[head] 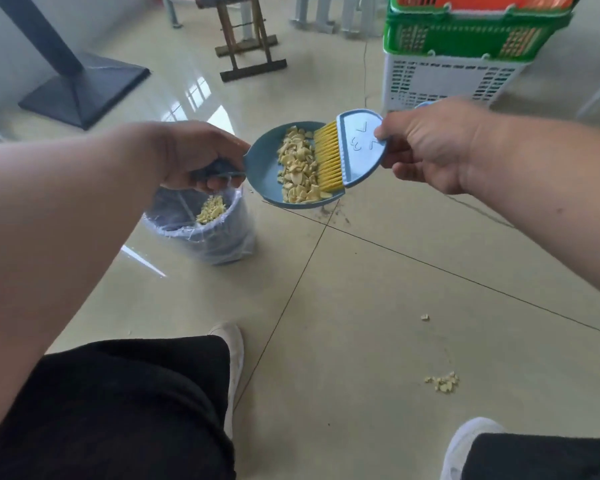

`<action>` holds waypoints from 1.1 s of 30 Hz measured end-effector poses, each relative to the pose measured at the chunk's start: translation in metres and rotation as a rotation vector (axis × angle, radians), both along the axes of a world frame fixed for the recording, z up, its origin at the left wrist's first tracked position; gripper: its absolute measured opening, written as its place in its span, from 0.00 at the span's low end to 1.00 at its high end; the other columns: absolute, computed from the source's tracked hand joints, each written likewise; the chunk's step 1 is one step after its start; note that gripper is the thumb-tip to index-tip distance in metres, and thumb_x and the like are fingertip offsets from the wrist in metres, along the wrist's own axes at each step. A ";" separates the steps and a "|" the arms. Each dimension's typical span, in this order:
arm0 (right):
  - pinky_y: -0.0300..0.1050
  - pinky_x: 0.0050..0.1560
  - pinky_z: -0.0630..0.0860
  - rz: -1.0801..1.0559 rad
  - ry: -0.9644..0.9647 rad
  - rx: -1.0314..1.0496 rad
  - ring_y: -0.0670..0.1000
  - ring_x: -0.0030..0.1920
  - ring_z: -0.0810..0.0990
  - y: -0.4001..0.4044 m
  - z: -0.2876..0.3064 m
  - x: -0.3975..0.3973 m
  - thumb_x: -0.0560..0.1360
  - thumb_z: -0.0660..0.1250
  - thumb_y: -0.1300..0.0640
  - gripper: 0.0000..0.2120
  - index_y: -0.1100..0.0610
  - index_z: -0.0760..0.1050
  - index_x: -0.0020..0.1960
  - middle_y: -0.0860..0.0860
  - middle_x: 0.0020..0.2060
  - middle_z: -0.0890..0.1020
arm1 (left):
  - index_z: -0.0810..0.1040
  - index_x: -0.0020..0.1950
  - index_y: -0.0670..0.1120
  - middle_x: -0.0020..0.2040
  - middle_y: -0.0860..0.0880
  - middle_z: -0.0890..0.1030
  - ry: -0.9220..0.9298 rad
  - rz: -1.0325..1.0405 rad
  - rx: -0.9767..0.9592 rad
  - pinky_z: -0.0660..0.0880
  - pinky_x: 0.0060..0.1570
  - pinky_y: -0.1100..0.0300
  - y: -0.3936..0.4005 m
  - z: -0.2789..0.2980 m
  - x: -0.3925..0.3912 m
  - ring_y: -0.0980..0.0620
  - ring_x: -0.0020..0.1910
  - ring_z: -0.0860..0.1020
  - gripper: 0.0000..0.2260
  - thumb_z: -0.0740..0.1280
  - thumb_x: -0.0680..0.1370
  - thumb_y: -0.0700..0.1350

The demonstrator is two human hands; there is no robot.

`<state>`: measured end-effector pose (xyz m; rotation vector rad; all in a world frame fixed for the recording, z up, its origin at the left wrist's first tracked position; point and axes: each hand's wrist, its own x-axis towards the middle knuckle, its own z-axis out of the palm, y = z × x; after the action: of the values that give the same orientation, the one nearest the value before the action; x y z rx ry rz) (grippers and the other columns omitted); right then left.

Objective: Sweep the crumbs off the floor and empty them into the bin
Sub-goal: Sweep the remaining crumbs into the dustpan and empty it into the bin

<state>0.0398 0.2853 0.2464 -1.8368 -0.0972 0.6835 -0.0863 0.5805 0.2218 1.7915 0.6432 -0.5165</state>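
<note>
My left hand [191, 157] grips the handle of a small blue dustpan [262, 168], held in the air just right of the bin. Pale yellow crumbs [298, 164] fill the pan. My right hand [430, 143] holds a blue hand brush [359, 147] whose yellow bristles [328, 155] rest on the crumbs at the pan's open edge. Below my left hand stands a small bin [208, 233] lined with clear plastic, with crumbs [211, 209] inside it. A small heap of crumbs [443, 382] and a single piece [425, 317] lie on the tiled floor to the right.
A black table base [84, 88] stands at back left, a wooden folding stool [248, 43] behind the pan, and stacked plastic baskets [465, 60] at back right. My knees in black trousers and white shoes [231, 362] fill the foreground. Fine dust [333, 213] lies under the pan.
</note>
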 end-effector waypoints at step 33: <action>0.43 0.35 0.82 -0.016 0.175 0.071 0.51 0.35 0.84 0.323 -0.136 -0.072 0.76 0.73 0.58 0.06 0.58 0.78 0.49 0.57 0.43 0.86 | 0.91 0.48 0.46 0.45 0.39 0.88 0.065 0.304 0.345 0.73 0.34 0.54 0.246 -0.121 -0.069 0.46 0.34 0.72 0.10 0.70 0.74 0.43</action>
<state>-0.0323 0.6085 0.1099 -1.7007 0.0085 0.8157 -0.1550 0.8262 0.1009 1.9531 1.0813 -0.2678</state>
